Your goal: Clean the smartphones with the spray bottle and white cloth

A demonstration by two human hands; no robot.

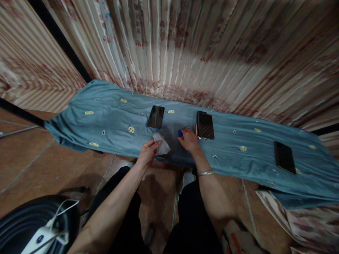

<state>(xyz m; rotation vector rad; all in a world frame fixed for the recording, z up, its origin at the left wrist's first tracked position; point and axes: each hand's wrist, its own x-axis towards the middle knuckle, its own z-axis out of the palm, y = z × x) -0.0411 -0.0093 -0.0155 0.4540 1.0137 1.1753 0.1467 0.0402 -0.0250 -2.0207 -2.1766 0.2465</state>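
Observation:
A light grey cloth (162, 145) is pinched in my left hand (148, 152), its loose end spreading to the right over the bench cover. My right hand (189, 140) has its fingers closed on a small blue object (180, 133), of which only one end shows; I cannot make out its kind. Just right of that hand lies a stack of dark phones or small tablets (206, 125), with a thin copper-coloured edge on its left side. Beyond my left hand rests a black-screened phone (155, 116), reflecting the curtain's stripes.
Another black phone (285, 157) lies far right on the blue patterned cloth (116, 116) covering the narrow bench. A pleated curtain (169, 53) hangs behind, with a dark metal pole (60, 38) at left. Coiled black hose (34, 215) and a white power strip (39, 240) occupy the lower left.

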